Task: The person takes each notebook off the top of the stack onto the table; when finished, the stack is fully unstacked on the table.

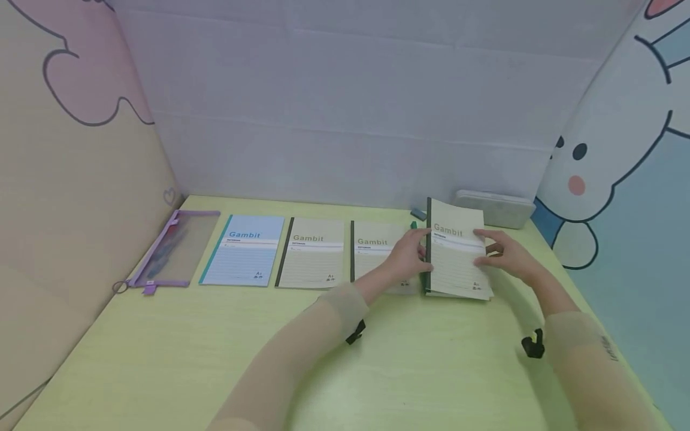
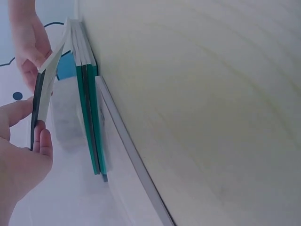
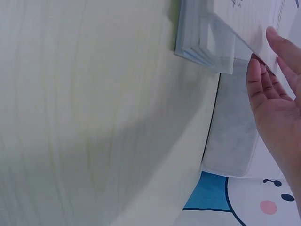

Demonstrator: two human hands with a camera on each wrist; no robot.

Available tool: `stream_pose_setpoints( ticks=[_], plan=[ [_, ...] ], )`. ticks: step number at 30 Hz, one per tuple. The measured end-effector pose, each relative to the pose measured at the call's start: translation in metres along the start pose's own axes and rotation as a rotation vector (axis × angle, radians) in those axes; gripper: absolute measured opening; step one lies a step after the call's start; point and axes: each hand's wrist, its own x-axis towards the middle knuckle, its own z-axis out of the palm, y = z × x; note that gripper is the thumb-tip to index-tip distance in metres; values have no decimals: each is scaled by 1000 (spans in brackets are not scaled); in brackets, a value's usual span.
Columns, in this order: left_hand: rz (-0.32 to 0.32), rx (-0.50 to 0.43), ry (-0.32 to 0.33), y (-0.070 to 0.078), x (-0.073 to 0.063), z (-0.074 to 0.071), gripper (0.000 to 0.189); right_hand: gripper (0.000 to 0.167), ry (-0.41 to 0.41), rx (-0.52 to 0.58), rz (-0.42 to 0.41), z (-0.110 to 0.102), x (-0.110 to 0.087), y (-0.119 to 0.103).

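A beige "Gambit" notebook point(image 1: 458, 251) with a dark spine is held up between both hands over a stack of notebooks point(image 2: 87, 103). Its spine edge is pinched by the left hand point(image 1: 405, 254), thumb on one side and fingers on the other. The right hand point(image 1: 509, 256) grips the opposite edge the same way, as the right wrist view also shows. Green and dark spines show on the stack in the left wrist view. Just left of it lies another beige notebook point(image 1: 372, 258), partly hidden by the left hand and forearm.
Further left on the table point(image 1: 178, 359) lie a beige notebook point(image 1: 311, 260) and a blue notebook point(image 1: 245, 257). A mesh zip pouch point(image 1: 183, 248) with purple trim is at the far left. Behind the stack stand a pale grey case point(image 1: 498, 206) and a small blue-grey block point(image 1: 418, 214).
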Motion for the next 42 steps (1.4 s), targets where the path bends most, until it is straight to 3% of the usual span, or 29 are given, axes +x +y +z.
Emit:
stream_pose_setpoints(
  ticks=[11,19,24,29,34,42],
  plan=[
    [43,-52,9,10,-2,-42,81,83,0,26,63,-12,0,-39],
    [77,-63,36,19,-8,-78,80,77,114,92,86,-13,0,-76],
    [100,-65,56,24,-13,-99,79,70,214,122,41,-10,1,-97],
    [71,-87,51,27,-22,-119,79,68,277,151,-32,-4,2,-116],
    [34,-136,40,23,-33,-139,78,67,281,167,-87,3,3,-136],
    [-25,-191,29,13,-59,-170,77,66,224,179,-186,21,3,-166]
  ],
)
